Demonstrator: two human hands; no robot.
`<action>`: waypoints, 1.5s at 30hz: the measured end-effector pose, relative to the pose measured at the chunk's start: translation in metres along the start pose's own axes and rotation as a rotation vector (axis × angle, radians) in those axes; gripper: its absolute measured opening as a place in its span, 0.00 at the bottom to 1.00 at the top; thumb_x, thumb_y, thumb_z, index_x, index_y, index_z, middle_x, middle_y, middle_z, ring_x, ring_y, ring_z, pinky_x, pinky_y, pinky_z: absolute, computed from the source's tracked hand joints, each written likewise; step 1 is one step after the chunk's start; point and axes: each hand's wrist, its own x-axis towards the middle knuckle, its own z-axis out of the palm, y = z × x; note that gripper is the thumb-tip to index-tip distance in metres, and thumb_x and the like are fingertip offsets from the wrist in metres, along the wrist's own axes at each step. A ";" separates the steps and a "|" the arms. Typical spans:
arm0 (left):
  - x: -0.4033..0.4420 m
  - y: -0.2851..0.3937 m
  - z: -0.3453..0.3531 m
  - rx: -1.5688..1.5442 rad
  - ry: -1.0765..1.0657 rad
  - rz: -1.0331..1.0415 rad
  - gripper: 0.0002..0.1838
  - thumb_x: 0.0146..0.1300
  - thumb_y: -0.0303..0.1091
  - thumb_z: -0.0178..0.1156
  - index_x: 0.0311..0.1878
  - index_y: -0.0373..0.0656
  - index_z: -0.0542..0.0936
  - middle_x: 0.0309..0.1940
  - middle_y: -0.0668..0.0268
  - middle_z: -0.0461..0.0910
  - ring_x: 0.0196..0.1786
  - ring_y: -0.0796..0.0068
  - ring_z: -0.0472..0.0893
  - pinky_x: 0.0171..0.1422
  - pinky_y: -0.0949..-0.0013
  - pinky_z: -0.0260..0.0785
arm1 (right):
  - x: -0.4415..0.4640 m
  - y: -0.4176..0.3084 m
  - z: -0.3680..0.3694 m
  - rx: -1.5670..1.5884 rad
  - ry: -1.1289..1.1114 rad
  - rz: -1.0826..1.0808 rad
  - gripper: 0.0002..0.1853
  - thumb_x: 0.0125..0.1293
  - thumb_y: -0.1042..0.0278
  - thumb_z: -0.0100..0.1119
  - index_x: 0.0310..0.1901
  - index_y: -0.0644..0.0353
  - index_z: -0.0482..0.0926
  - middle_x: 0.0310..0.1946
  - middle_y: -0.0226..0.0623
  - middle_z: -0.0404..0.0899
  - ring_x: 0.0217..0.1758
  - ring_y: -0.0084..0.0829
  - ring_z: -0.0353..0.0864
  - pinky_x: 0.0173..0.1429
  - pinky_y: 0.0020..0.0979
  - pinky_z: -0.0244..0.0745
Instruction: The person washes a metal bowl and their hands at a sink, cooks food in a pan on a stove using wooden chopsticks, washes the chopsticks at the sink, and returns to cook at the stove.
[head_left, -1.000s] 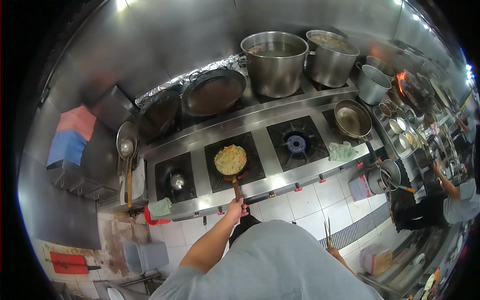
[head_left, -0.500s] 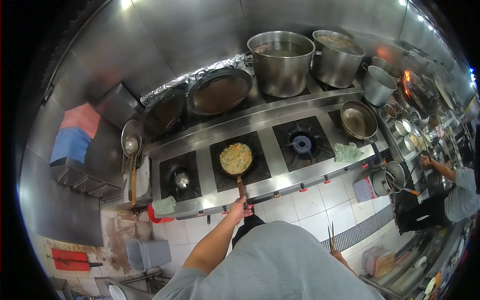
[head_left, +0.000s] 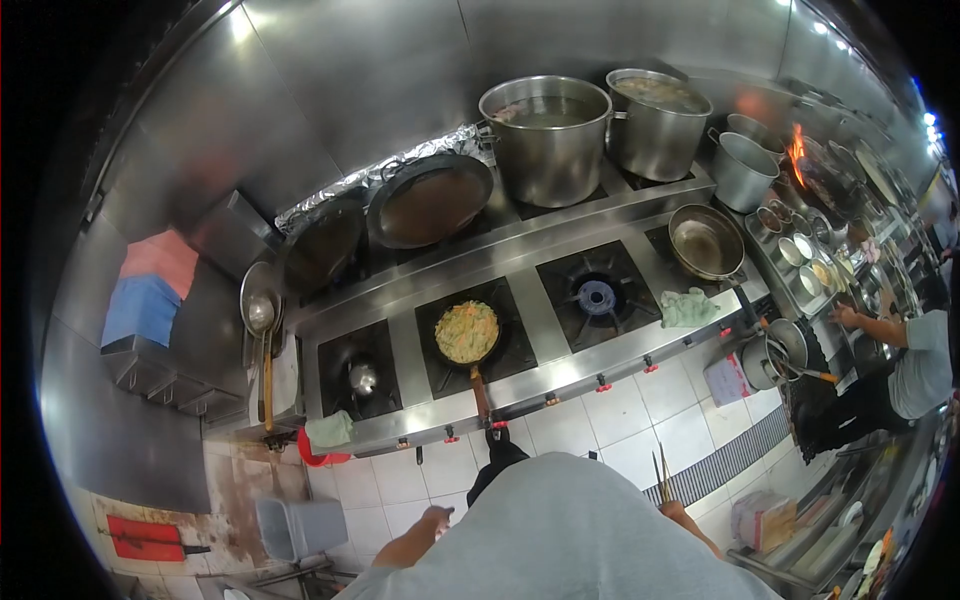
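Observation:
On the second burner from the left sits a frying pan, filled with a pale yellow mix (head_left: 466,332) flecked with orange and green. Its brown handle (head_left: 480,396) points towards me over the stove's front edge, with no hand on it. My left hand (head_left: 436,519) is low beside my body, away from the handle; it looks empty and loosely open, partly hidden by my shirt. Down at my other side, my right hand (head_left: 677,512) is closed around what look like long chopsticks (head_left: 661,474), their tips apart and pointing up.
Two big stockpots (head_left: 550,150) (head_left: 655,125) and dark woks (head_left: 432,203) line the back shelf. An empty pan (head_left: 706,243) and a green cloth (head_left: 688,308) lie at right; a ladle (head_left: 363,378) rests on the left burner. A co-worker (head_left: 920,355) stands far right, near flames.
My left hand has let go of the pan's handle and drawn back down towards my body. The pan stays on its burner. My right hand still holds the chopsticks; the view has shifted slightly.

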 end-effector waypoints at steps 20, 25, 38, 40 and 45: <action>0.036 0.042 -0.071 -0.919 0.313 0.060 0.27 0.61 0.40 0.59 0.57 0.29 0.70 0.36 0.55 0.81 0.33 0.67 0.83 0.37 0.68 0.77 | 0.139 0.095 0.082 0.098 0.120 -0.096 0.08 0.62 0.73 0.45 0.31 0.63 0.76 0.14 0.37 0.71 0.13 0.30 0.70 0.15 0.34 0.62; 0.001 0.043 -0.079 -0.252 0.130 0.198 0.11 0.63 0.39 0.50 0.46 0.46 0.72 0.32 0.61 0.77 0.31 0.66 0.81 0.29 0.63 0.73 | 0.089 0.074 0.083 0.058 0.115 0.056 0.09 0.54 0.62 0.56 0.26 0.56 0.82 0.23 0.38 0.80 0.27 0.35 0.80 0.30 0.38 0.73; -0.012 0.059 -0.066 -0.601 0.199 -0.019 0.09 0.64 0.39 0.53 0.37 0.45 0.78 0.31 0.67 0.78 0.31 0.74 0.81 0.30 0.68 0.73 | 0.032 0.038 0.047 -0.518 -0.050 -0.071 0.08 0.56 0.60 0.59 0.27 0.53 0.84 0.25 0.35 0.83 0.28 0.35 0.82 0.27 0.38 0.73; -0.005 0.052 -0.065 -0.199 0.328 0.258 0.09 0.65 0.40 0.53 0.36 0.46 0.77 0.30 0.66 0.78 0.31 0.73 0.81 0.28 0.67 0.71 | 0.062 0.060 0.058 -0.642 -0.055 -0.167 0.08 0.56 0.61 0.58 0.28 0.53 0.84 0.25 0.35 0.83 0.28 0.36 0.82 0.27 0.37 0.73; -0.022 0.071 -0.077 -0.701 0.237 -0.030 0.09 0.63 0.42 0.55 0.35 0.47 0.76 0.28 0.66 0.77 0.31 0.71 0.80 0.27 0.67 0.68 | 0.122 0.074 0.057 0.231 0.168 -0.218 0.13 0.63 0.69 0.48 0.25 0.66 0.77 0.15 0.41 0.76 0.09 0.31 0.69 0.11 0.35 0.63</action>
